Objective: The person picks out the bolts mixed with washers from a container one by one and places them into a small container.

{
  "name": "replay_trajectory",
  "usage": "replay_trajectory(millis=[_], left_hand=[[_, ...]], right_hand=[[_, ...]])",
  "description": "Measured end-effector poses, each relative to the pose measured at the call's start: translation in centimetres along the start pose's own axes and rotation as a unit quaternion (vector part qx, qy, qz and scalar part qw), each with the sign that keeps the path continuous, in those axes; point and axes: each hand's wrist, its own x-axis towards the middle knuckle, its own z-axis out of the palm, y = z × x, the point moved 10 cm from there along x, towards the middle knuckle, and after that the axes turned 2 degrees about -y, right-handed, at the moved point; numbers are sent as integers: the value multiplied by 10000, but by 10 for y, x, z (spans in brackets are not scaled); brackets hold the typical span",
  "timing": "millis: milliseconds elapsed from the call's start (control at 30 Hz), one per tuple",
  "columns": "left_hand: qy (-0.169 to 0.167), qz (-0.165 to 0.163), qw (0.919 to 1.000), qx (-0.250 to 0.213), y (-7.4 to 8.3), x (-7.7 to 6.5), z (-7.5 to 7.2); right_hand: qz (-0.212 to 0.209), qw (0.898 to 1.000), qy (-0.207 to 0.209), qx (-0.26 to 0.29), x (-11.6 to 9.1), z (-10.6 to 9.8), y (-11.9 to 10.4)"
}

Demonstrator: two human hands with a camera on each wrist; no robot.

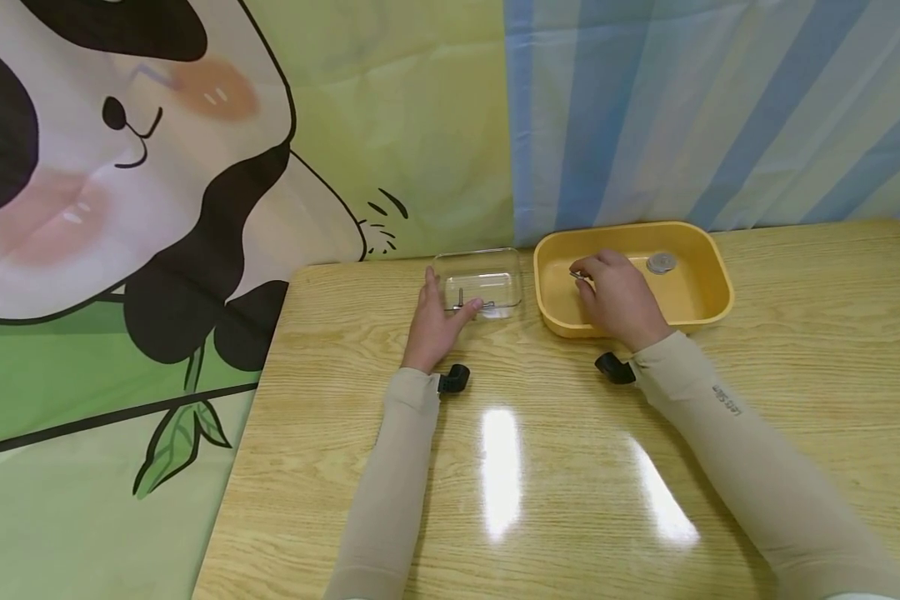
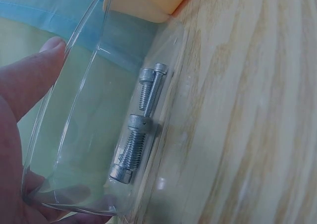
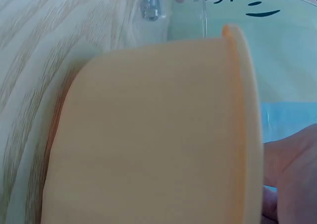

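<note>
My left hand (image 1: 433, 327) holds a clear box (image 1: 498, 260) at its left front corner, with the thumb along the front. Several silver socket-head bolts (image 2: 137, 123) lie on the bottom of this box. To the right, my right hand (image 1: 621, 296) is inside a yellow basin (image 1: 708, 312), and its thumb and fingers pinch a small silver metal piece (image 1: 579, 275), mostly covered by the fingertips. Flat silver washers (image 1: 661, 263) lie in the basin right of that hand. In the right wrist view the basin wall (image 3: 148, 135) hides the fingertips.
Both containers stand side by side at the far edge of the wooden table (image 1: 555, 467). Behind them hangs a printed curtain (image 1: 420, 125) with a panda and stripes. A black wrist mount (image 1: 613, 367) sticks out beside the right sleeve.
</note>
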Motion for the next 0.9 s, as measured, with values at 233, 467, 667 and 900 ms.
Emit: replay_trajectory(millis=[233,467,667,900], left_hand=[[5,-44,10000,-3,-1,0,-1],[16,-25,10000,-18,-1,0,-1],[3,-47,10000,-17,-1,0,-1],[-3,-27,10000,22,-1,0,0]], right_hand=[[-177,9998,94,3,3,5,-14],[-385,9991,169,54,6,10,-29],[-447,9989,108,60,9,15,-41],[-592,9982,86,-60,13,22,-53]])
